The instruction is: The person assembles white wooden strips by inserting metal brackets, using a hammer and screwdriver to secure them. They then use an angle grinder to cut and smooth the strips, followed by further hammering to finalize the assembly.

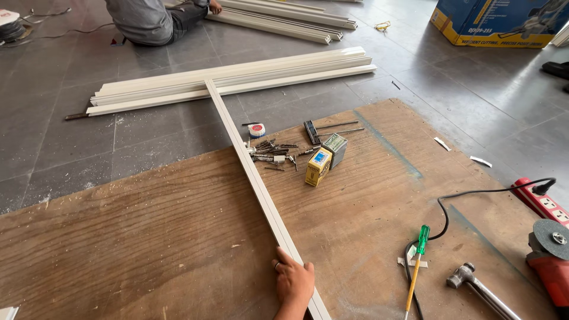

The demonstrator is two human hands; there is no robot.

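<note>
Your left hand point(293, 282): fingers curled over the near end of the white strip point(255, 181), which lies on the board point(148, 237) and runs away from you onto a stack of strips point(231, 80) on the floor point(59, 142). Your right hand: out of view. Just right of your hand: screwdriver point(416, 266), hammer point(477, 288), grinder point(550, 261). Ahead, beside the strip: two small boxes point(326, 157), loose bits point(274, 153), tape measure point(256, 130). Far ahead: another person point(151, 21), seated.
</note>
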